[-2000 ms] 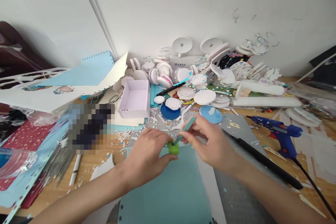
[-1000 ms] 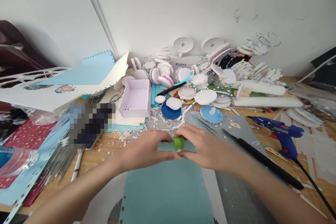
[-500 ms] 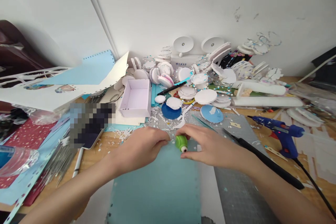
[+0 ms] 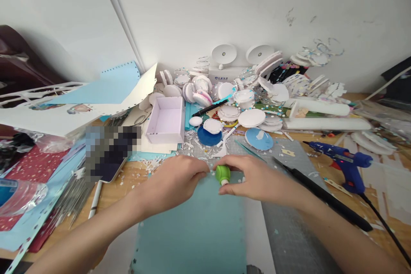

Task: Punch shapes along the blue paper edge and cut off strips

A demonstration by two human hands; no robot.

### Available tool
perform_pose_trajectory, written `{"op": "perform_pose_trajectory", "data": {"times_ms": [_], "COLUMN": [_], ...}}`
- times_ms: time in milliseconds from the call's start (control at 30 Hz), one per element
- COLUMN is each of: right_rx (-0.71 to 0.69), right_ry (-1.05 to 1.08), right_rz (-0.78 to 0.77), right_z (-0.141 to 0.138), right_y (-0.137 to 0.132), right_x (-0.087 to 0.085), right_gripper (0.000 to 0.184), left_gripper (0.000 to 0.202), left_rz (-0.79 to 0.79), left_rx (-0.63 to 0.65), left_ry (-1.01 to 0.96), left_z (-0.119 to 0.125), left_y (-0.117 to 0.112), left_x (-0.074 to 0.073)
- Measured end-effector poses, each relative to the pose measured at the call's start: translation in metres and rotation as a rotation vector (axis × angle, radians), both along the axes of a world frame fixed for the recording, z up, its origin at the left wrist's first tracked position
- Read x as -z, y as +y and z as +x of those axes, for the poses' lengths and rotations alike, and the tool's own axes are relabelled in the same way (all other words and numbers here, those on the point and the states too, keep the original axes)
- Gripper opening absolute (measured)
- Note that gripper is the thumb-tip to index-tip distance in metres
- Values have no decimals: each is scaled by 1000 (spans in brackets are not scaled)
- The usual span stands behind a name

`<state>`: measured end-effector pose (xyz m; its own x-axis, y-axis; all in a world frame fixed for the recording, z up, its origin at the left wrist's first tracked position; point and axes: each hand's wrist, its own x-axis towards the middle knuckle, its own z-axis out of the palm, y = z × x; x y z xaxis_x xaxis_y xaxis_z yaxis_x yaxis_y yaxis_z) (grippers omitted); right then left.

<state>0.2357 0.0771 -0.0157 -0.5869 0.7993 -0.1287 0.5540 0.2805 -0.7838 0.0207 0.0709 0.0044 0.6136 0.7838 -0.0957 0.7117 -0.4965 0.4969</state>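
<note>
right hand [image 4: 257, 182] pinches round green plastic punch [image 4: 222, 174], white end toward camera | left hand [image 4: 173, 182] holds smooth teal sheet [image 4: 192, 231] edge

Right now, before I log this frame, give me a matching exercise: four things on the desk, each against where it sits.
Things:
1. green punch
2. blue glue gun
3. white box
4. teal sheet

Places:
a. lying at the far right, away from both hands
b. pinched between thumb and fingers of the right hand
c. spread flat, its far edge under the left hand
d. open side up, beyond the left hand

Pairs: 1-b, 2-a, 3-d, 4-c.
</note>
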Motion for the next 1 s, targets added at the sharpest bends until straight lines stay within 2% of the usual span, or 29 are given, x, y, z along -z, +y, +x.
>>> {"op": "perform_pose_trajectory", "data": {"times_ms": [200, 333, 500, 633, 667, 733, 800, 1000], "right_rx": [19, 39, 60, 65, 61, 53, 36, 27], "right_ry": [-35, -42, -63, -34, -33, -31, -17, -4], "right_rz": [-9, 66, 169, 209, 212, 216, 230, 355], "right_z": [-1, -5, -8, -8, -8, -9, -10, -15], "right_y": [0, -1, -4, -5, -5, -6, -6, -9], "right_x": [2, 4, 10, 16, 17, 17, 16, 21], "right_gripper": [24, 17, 19, 18, 17, 17, 18, 24], "left_gripper": [27, 27, 26, 21, 27, 55, 65, 37], "left_rz": [-12, 6, 20, 46, 75, 136, 166, 163], "left_rx": [7, 2, 9, 47, 65, 95, 112, 65], "left_ry": [9, -6, -17, -10, -6, 25, 85, 146], "left_z": [1, 0, 0, -1, 0, 4, 12, 33], "left_y": [1, 1, 3, 3, 3, 2, 1, 5], "left_x": [1, 3, 6, 2, 0, -3, -3, 13]}}
